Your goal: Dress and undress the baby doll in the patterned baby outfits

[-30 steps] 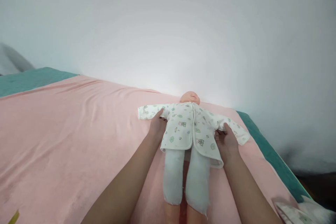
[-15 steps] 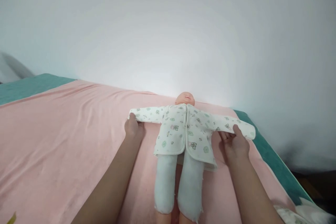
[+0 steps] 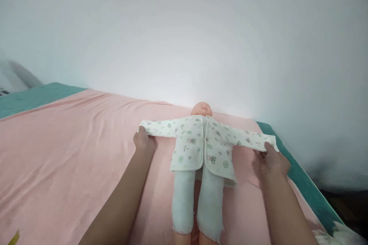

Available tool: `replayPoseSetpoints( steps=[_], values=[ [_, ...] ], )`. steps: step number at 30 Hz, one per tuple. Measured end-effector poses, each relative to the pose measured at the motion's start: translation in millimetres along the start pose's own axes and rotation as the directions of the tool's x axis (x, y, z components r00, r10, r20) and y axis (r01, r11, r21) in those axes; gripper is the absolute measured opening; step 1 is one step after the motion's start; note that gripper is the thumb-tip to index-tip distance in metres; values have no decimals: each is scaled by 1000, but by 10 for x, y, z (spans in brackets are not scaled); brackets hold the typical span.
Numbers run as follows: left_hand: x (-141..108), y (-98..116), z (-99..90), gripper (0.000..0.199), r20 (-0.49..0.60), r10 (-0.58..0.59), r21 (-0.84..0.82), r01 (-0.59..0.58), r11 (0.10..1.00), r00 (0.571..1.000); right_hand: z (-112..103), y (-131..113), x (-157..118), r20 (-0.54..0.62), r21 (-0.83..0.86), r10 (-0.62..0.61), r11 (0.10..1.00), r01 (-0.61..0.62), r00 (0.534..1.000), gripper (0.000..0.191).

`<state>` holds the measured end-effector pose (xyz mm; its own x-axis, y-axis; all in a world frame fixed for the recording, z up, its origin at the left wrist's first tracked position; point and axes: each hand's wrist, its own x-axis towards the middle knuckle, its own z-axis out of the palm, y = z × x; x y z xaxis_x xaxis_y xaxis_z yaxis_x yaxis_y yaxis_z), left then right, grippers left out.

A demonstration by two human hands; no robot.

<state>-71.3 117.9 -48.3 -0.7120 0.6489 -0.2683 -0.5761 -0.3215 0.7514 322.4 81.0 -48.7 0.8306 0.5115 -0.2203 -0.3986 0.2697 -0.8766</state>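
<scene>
A baby doll (image 3: 201, 108) lies on its back, head toward the wall, pale cloth covering its legs. On it is a white baby jacket (image 3: 188, 153) with small animal prints, the front edges side by side and both sleeves stretched out sideways. My left hand (image 3: 143, 139) pinches the end of the sleeve on the left. At the other side, my right hand (image 3: 274, 160) grips the right sleeve near its cuff, thumb on top and fingers underneath. The doll's hands are not visible, and its lower legs run off the bottom of the view.
A pink sheet (image 3: 71, 153) lies under the doll, over a green surface (image 3: 43, 93) that shows at both sides. Behind stands a white wall (image 3: 184, 38). Some white cloth (image 3: 342, 233) lies at the lower right, partly cut off.
My right hand has slid outward along the right sleeve to its cuff and pulled the sleeve straighter. My left hand still holds the left cuff, drawn slightly outward.
</scene>
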Motion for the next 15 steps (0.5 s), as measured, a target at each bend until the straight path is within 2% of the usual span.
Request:
replayPoseSetpoints(
  steps=[3,5,7,9,11,13,14,15],
  values=[
    [1,9,-21,19,29,4,23,-5,1000,1000,-31,-2,85,18,-8,-27,1000,27,999,24],
    [4,16,-62,35,55,38,57,-41,998,998,-54,-13,146,25,-124,-112,986,115,993,36],
    [-11,22,-121,45,79,119,135,-129,982,990,-67,-44,159,52,-311,-261,913,264,964,53],
    [-68,25,-175,46,98,238,268,-256,929,966,-47,-96,60,106,-472,-400,786,400,910,65],
    [-184,16,-202,45,172,407,402,-441,802,897,21,-149,-193,201,-552,-463,675,490,864,65],
    [-353,-4,-191,40,340,523,440,-624,646,782,128,-175,-569,371,-548,-422,619,562,827,57],
    [-450,-15,-176,35,438,524,422,-682,597,730,189,-172,-773,468,-516,-369,623,587,803,53],
    [-549,-24,-157,31,530,482,395,-707,587,697,252,-158,-967,565,-486,-307,627,609,766,50]
  ],
)
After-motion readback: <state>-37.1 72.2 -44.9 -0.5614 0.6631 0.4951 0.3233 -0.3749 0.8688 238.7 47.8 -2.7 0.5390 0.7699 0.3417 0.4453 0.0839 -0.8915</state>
